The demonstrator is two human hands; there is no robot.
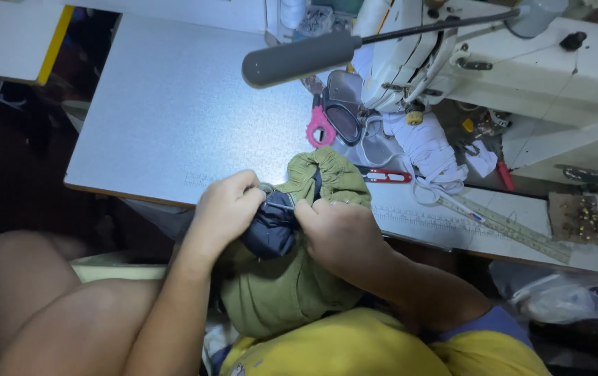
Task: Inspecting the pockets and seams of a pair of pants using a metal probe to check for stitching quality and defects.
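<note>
- Left hand [224, 209] pinches navy fabric [271, 226] and a thin metal pin [281, 206] at frame centre
- Right hand [337, 233] clamps the green garment [292, 278]
- Risk: the pin could prick a fingertip or slip from the fold
- Fingertips hidden; pin's tip unclear

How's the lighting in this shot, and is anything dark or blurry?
Head view: light falls brightest on the grey table and white sewing machine. The left hand and right hand on the green and navy fabric are dimmer but readable. The left edge and floor sink into shadow. The lamp arm looks slightly soft.
</note>
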